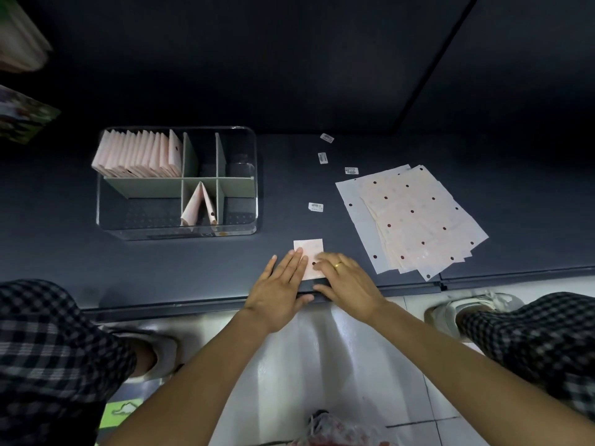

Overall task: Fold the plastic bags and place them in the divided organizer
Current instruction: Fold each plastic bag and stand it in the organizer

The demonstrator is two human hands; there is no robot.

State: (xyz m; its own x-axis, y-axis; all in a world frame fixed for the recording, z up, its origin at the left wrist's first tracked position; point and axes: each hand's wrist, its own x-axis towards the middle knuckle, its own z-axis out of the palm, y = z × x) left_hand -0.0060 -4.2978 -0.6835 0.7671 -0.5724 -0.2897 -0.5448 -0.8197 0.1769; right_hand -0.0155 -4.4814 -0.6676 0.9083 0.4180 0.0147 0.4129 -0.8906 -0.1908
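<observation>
We note left hand (279, 286), right hand (346, 280): grip apart, flat fingers pressing folded bag (309, 252) on worktop (225, 268); organizer (177, 181) left, unfolded stack (415, 220) right.

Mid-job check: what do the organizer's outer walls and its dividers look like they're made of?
The organizer walls look like clear, glossy acrylic or similar hard plastic: the table shows through and the rim catches highlights. The dividers are opaque, matte pale green, probably plastic sheet, though card can't be excluded.
</observation>
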